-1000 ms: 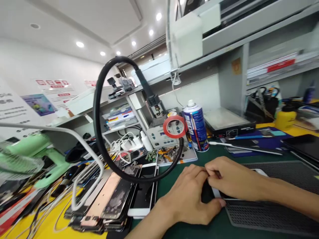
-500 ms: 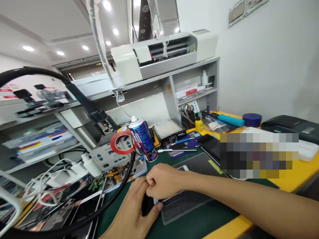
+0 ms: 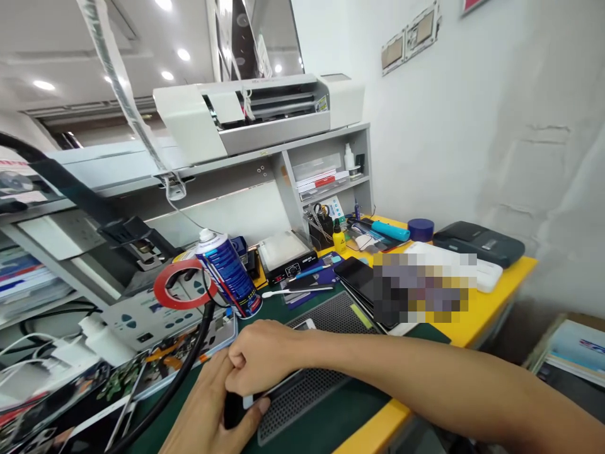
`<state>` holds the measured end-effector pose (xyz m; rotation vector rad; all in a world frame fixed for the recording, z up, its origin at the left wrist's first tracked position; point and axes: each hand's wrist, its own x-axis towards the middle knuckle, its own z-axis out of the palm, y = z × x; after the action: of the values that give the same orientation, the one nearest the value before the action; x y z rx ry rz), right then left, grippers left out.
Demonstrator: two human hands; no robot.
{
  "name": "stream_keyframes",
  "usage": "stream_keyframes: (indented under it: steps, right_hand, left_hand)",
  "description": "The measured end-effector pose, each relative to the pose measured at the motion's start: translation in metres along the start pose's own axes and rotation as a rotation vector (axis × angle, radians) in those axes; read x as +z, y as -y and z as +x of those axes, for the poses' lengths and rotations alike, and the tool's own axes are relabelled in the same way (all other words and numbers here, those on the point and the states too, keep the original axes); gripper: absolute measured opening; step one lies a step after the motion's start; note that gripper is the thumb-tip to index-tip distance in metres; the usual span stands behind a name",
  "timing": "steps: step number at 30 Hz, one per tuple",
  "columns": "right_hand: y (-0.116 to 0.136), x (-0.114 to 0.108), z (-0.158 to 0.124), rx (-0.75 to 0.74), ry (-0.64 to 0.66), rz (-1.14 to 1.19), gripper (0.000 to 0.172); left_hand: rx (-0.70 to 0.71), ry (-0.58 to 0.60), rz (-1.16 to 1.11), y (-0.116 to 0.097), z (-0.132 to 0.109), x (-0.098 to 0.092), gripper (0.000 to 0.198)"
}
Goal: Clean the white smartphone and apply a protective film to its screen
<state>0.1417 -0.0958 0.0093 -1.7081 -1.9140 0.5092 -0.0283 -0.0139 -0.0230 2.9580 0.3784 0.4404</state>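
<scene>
A white-framed phone (image 3: 305,325) lies on a grey perforated mat (image 3: 302,396), mostly covered by my hands. My left hand (image 3: 208,403) curves around its near left end, thumb at the lower edge and fingers along the far side. A dark part shows between that thumb and the fingers. Over the phone, my right hand (image 3: 265,354) is closed in a fist, its knuckles against my left fingers. Whatever the fist may hold is hidden. A white-handled brush (image 3: 295,291) rests behind the mat.
A blue spray can (image 3: 231,277) and a red tape roll (image 3: 165,296) stand behind my left hand. A black cable (image 3: 191,350) curves down on the left. Several stacked phones (image 3: 357,277) lie right of the mat. A small heating plate (image 3: 286,255) sits farther back.
The view has swung to the right, so the bench things appear farther left. Both hands keep the same hold and pose at the phone.
</scene>
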Motion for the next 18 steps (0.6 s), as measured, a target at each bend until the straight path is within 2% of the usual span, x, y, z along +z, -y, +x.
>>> stream_keyframes:
  steps: [6, 13, 18]
  right_hand:
    - [-0.004, 0.001, 0.002, 0.008, 0.01, 0.048, 0.024]
    - [-0.002, 0.002, 0.002, 0.024, -0.02, 0.056, 0.026]
    - [0.0, 0.0, 0.002, 0.036, 0.003, 0.066, 0.028]
  left_hand:
    - [0.057, -0.054, 0.079, 0.004, 0.006, 0.005, 0.048]
    - [0.156, -0.195, 0.166, 0.001, 0.008, 0.005, 0.054]
    - [0.156, -0.21, 0.196, 0.012, 0.006, 0.014, 0.055]
